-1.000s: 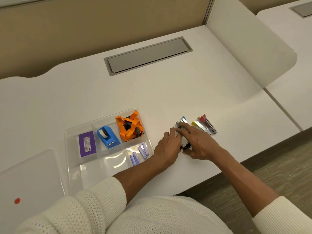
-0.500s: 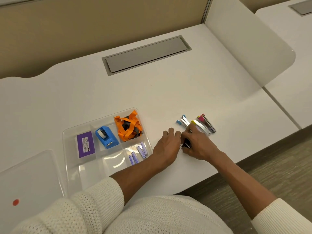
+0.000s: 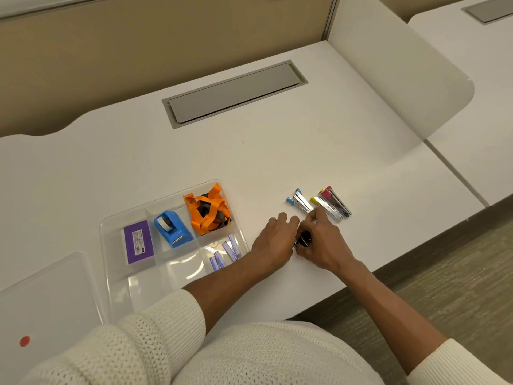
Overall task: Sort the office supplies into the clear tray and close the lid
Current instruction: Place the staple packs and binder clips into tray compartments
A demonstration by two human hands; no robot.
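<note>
Gathering small clips at the desk's near edge, tray waiting open to the left.

Nearest, flat clear plastic lid with a red dot (image 3: 41, 304), set aside so the compartments stay reachable. Just beyond, clear compartmented plastic tray (image 3: 111, 226), already holding small purple staple strips (image 3: 226, 252), a purple box (image 3: 138, 242), a blue tape dispenser (image 3: 172, 228) and an orange lanyard bundle (image 3: 208, 211). Right of it, left hand (image 3: 274, 241) and right hand (image 3: 322, 243) curled together around a small black binder clip (image 3: 304, 238), likely bunching several for one carry; exact pinch hidden. Farther, untouched, coloured metal clips in a row (image 3: 322, 202).
</note>
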